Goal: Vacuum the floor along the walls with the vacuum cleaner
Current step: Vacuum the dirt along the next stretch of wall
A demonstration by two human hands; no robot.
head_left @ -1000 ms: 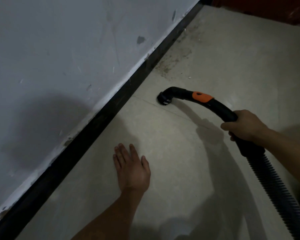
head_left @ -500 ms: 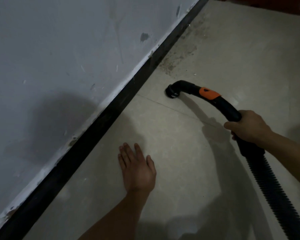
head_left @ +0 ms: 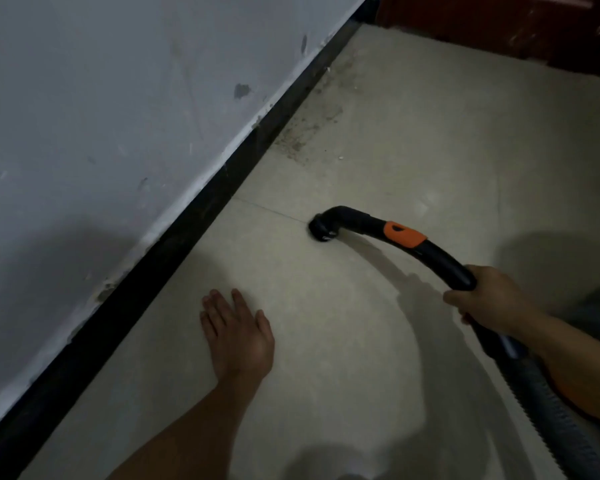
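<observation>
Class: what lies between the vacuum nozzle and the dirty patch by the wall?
In the head view, only bare floor tile lies between nozzle and dirt patch.

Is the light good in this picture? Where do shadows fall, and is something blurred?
Head view: dim, flat light; a broad soft shadow lies on the pale grey wall, and the black curved vacuum wand with orange button casts a curved shadow on the beige tiled floor. Head view: no glare; detail is soft, the dark red surface at top right most smeared.
</observation>
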